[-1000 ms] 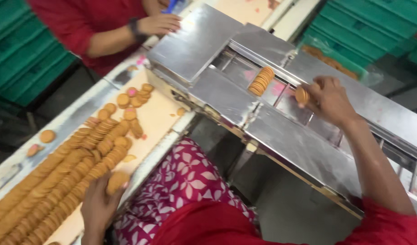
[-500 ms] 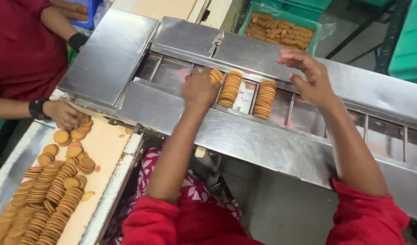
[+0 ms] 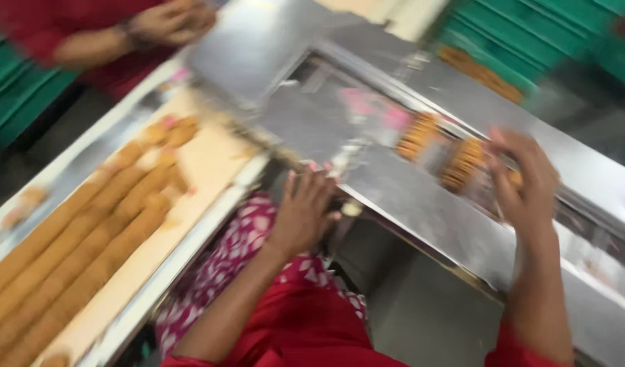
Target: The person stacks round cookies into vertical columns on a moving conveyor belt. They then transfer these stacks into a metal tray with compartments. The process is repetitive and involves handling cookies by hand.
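Steel bench (image 3: 421, 204) swings blurry past me: my left hand (image 3: 304, 216) has dropped from the biscuit stacks (image 3: 440, 151) to its edge, fingers spread. My right hand (image 3: 526, 180) stays by the stacks in their channel; its grip I cannot tell.

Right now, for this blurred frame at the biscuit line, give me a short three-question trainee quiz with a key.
1. True or false: the right hand is at the biscuit stacks in the steel channel.
2. Where is the left hand? A) on the biscuit rows B) at the near edge of the steel machine top C) on a green crate
3. Fill in: rows of biscuits lie on the ___ at the person's left.

Key:
1. True; whether its fingers grip a biscuit is lost in blur.
2. B
3. Conveyor belt; another person's hands are at its far end.
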